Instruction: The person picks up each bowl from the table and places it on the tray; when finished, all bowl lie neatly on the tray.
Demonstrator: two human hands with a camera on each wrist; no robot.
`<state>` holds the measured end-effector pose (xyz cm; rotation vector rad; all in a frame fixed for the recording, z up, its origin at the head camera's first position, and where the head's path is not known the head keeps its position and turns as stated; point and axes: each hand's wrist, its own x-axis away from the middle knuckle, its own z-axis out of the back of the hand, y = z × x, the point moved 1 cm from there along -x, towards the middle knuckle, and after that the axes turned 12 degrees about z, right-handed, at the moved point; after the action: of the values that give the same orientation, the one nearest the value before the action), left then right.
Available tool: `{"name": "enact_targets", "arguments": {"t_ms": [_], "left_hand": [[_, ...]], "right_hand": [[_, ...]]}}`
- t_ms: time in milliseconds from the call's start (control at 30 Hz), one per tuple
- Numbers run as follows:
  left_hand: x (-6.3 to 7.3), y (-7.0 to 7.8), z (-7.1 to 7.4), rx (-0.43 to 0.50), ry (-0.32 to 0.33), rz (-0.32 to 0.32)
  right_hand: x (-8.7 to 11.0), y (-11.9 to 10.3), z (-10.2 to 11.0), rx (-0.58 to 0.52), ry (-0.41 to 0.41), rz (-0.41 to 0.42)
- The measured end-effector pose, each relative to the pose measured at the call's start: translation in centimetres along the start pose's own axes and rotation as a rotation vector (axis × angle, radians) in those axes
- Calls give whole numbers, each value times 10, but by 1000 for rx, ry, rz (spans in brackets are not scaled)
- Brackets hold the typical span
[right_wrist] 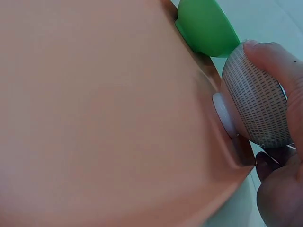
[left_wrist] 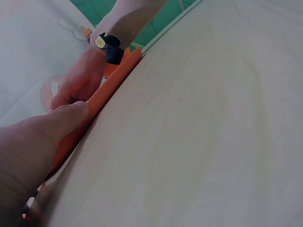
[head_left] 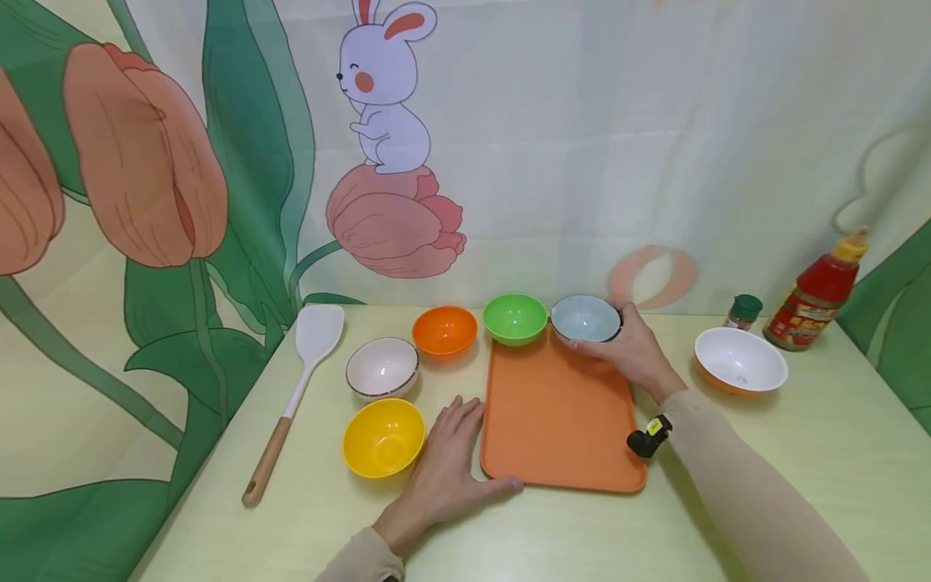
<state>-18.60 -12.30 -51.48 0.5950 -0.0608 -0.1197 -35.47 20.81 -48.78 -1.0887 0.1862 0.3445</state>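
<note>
My right hand (head_left: 631, 349) grips a light blue patterned bowl (head_left: 585, 318) by its side, at the far right corner of an orange tray (head_left: 560, 420). In the right wrist view the foot of this bowl (right_wrist: 258, 104) is over the tray's far rim, and its side overlaps a green bowl (right_wrist: 208, 28). That green bowl sits at the tray's far left corner in the head view. My left hand (head_left: 451, 469) lies spread at the tray's near left corner, its thumb along the front edge and its straight fingers beside the left edge.
Left of the tray stand an orange bowl (head_left: 445, 331), a white dark-rimmed bowl (head_left: 383, 369) and a yellow bowl (head_left: 384, 438). A white spatula with a wooden handle (head_left: 294, 404) lies farther left. On the right are a white-and-orange bowl (head_left: 740, 360), a green-capped jar (head_left: 743, 311) and a red sauce bottle (head_left: 816, 295).
</note>
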Motion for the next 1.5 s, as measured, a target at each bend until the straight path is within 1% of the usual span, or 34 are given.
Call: {"name": "enact_targets", "arguments": {"t_ms": [167, 367, 500, 667, 833, 967, 1067, 1167, 1333, 1500], "left_hand": [[-1, 1, 0, 6, -4, 0], [0, 2, 1, 5, -5, 5], [1, 3, 0, 8, -3, 5], [0, 3, -2, 4, -2, 4], [0, 3, -3, 0, 1, 5], [0, 2, -2, 1, -1, 9], [0, 1, -2, -2, 0, 9], [0, 1, -2, -5, 5, 9], [1, 1, -2, -4, 11, 6], [0, 3, -3, -4, 15, 6]], "right_hand": [[0, -2, 4, -22, -31, -1], [4, -4, 8, -38, -34, 14], [8, -10, 15, 9, -39, 44], [18, -25, 30, 72, -35, 82], [33, -42, 50, 60, 5, 120], [45, -54, 69, 55, 59, 164], [55, -62, 85, 88, 110, 192], [65, -68, 101, 120, 165, 195], [82, -67, 127, 144, 240, 173], [98, -52, 148, 164, 252, 148]]}}
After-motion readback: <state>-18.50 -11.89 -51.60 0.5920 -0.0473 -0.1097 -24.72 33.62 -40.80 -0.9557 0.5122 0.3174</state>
